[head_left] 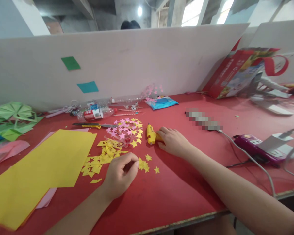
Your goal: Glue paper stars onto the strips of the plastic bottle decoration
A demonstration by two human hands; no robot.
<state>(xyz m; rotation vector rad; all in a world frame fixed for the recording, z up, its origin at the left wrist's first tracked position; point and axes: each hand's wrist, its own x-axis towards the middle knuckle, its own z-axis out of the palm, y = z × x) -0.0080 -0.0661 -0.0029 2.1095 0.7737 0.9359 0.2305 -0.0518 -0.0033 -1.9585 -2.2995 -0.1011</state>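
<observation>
My left hand [121, 174] is curled above the red table, thumb and index fingertip together; anything between them is too small to make out. Just right of it lie small yellow stars [144, 165]. My right hand [172, 141] rests on the table with its fingers around the handle of a yellow glue gun [151, 134], whose body lies on its side. Between and beyond my hands sits a clear plastic piece covered in pink and yellow stars [126, 130]. Cut yellow paper scraps [105, 155] are piled left of it.
Yellow sheets [54, 160] cover the left side. Behind are a cutter [90, 125], plastic bottles [96, 114] and a blue packet [161, 102]. At right are a phone-like blurred object [203, 120], a purple power strip [259, 148] with cables, and a red bag [237, 71].
</observation>
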